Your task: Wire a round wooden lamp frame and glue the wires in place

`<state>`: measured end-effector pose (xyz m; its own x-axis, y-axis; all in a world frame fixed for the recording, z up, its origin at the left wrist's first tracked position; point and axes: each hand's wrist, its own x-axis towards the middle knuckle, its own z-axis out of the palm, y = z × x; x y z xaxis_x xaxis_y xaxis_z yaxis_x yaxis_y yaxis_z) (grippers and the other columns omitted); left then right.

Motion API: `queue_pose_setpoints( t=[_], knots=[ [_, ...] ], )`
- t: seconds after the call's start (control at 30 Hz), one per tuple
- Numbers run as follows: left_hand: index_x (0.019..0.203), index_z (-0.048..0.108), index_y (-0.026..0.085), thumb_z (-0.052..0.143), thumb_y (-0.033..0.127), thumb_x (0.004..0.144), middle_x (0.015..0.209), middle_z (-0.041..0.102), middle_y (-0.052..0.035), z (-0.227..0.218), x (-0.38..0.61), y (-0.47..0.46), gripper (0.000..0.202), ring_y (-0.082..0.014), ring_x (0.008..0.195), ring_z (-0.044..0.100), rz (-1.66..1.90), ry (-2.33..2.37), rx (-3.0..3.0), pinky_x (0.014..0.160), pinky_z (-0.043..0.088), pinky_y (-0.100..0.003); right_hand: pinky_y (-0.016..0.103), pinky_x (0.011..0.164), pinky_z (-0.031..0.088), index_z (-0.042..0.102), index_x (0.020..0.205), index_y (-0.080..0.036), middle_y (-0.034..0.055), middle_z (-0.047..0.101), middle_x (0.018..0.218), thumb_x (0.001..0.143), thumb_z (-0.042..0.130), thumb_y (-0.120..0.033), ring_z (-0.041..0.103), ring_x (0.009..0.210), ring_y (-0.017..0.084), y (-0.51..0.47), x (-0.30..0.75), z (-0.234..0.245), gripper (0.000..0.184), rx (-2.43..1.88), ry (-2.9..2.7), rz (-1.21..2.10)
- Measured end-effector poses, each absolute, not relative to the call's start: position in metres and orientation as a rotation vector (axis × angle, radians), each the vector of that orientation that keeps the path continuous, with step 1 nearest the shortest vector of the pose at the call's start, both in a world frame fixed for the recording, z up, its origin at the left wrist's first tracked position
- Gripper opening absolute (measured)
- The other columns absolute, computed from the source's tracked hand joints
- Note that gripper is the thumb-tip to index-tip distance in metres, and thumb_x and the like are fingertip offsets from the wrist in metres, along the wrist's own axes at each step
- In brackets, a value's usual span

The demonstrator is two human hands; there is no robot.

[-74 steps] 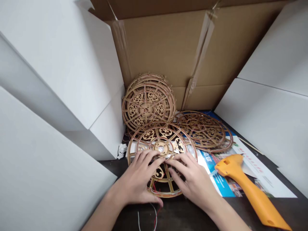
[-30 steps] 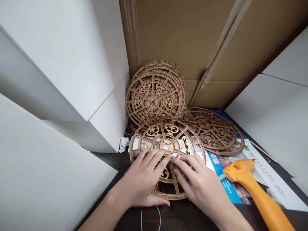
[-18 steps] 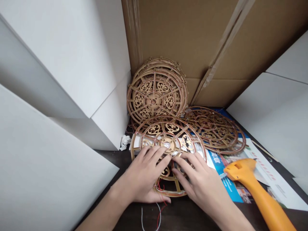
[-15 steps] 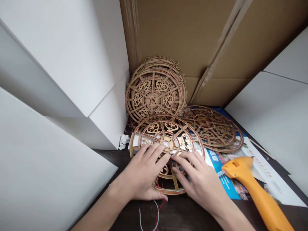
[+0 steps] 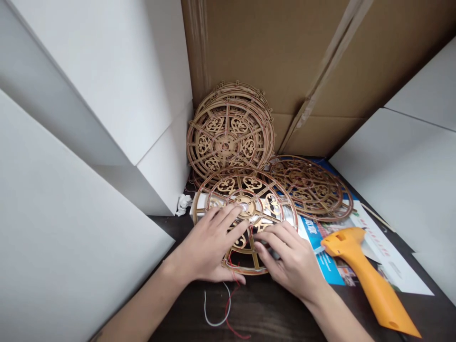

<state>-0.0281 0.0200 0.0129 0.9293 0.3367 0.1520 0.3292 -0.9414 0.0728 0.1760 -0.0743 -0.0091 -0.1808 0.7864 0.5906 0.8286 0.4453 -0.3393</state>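
Observation:
A round openwork disc (image 5: pixel 270 204) with scroll cut-outs lies in front of me, red wire running along its rings. My left hand (image 5: pixel 210 242) rests across its left side, fingers stretched out over the openwork and thumb reaching past the near rim. On the right part, my right hand (image 5: pixel 290 254) touches the disc with curled fingers, thumb and index tips close together. A bit of red wire shows beside those tips; what they hold, if anything, I cannot make out. A white wire (image 5: pixel 213 325) and a loose red wire (image 5: pixel 228 311) trail from the near rim.
Similar discs (image 5: pixel 228 123) lean stacked against a cardboard wall (image 5: pixel 263 42). More discs (image 5: pixel 309 187) lie at the right on a printed sheet (image 5: pixel 409 280). An orange glue gun (image 5: pixel 366 270) lies at the right. White boxes (image 5: pixel 156 61) flank the left; crumpled white paper (image 5: pixel 183 204) sits beside them.
The view has shifted slightly, so disc, hands and glue gun appear a little higher. My right fingers have shifted slightly on the disc, and red wire now shows beside their tips.

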Motion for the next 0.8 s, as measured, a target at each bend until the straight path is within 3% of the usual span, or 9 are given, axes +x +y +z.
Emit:
queue_pose_setpoints(
  t=[0.1, 0.23, 0.4, 0.57, 0.8],
  knots=[
    [0.146, 0.040, 0.013, 0.068, 0.080, 0.070, 0.157, 0.036, -0.0212, 0.0096, -0.0314, 0.0183, 0.104, -0.0364, 0.146, 0.031, 0.264, 0.514, 3.076, 0.115, 0.030, -0.051, 0.031, 0.067, 0.050, 0.067, 0.093, -0.016, 0.0059, 0.068, 0.083, 0.096, 0.058, -0.016, 0.058, 0.075, 0.017, -0.0737, 0.1758, -0.0096, 0.010, -1.324, -1.967, -0.078],
    [0.150, 0.036, 0.012, 0.055, 0.084, 0.078, 0.159, 0.033, -0.0196, 0.0052, -0.0338, 0.0183, 0.104, -0.0344, 0.148, 0.028, 0.280, 0.498, 3.091, 0.117, 0.026, -0.051, 0.030, 0.067, 0.050, 0.067, 0.089, -0.016, 0.0046, 0.067, 0.079, 0.094, 0.058, -0.012, 0.057, 0.073, 0.016, -0.0736, 0.1763, -0.0114, 0.012, -1.291, -1.949, -0.092],
    [0.148, 0.039, 0.012, 0.047, 0.086, 0.080, 0.157, 0.038, -0.0192, 0.0050, -0.0327, 0.0202, 0.101, -0.0346, 0.145, 0.032, 0.271, 0.486, 3.085, 0.117, 0.026, -0.051, 0.030, 0.065, 0.049, 0.066, 0.087, -0.016, 0.0042, 0.066, 0.078, 0.095, 0.057, -0.012, 0.055, 0.072, 0.016, -0.0742, 0.1766, -0.0126, 0.012, -1.288, -1.948, -0.083],
    [0.146, 0.041, 0.014, 0.048, 0.088, 0.078, 0.154, 0.041, -0.0189, 0.0060, -0.0305, 0.0204, 0.101, -0.0349, 0.142, 0.035, 0.306, 0.510, 3.067, 0.117, 0.027, -0.052, 0.032, 0.067, 0.050, 0.066, 0.100, -0.015, 0.0077, 0.066, 0.089, 0.096, 0.057, -0.019, 0.057, 0.080, 0.018, -0.0743, 0.1773, -0.0146, 0.010, -1.368, -1.914, -0.125],
    [0.148, 0.039, 0.014, 0.052, 0.088, 0.076, 0.156, 0.039, -0.0181, 0.0061, -0.0298, 0.0184, 0.104, -0.0345, 0.144, 0.032, 0.314, 0.536, 3.040, 0.119, 0.024, -0.051, 0.038, 0.074, 0.053, 0.064, 0.119, -0.016, 0.0119, 0.062, 0.105, 0.097, 0.058, -0.030, 0.057, 0.094, 0.025, -0.0742, 0.1780, -0.0174, 0.027, -1.484, -1.941, -0.088]
  ],
)
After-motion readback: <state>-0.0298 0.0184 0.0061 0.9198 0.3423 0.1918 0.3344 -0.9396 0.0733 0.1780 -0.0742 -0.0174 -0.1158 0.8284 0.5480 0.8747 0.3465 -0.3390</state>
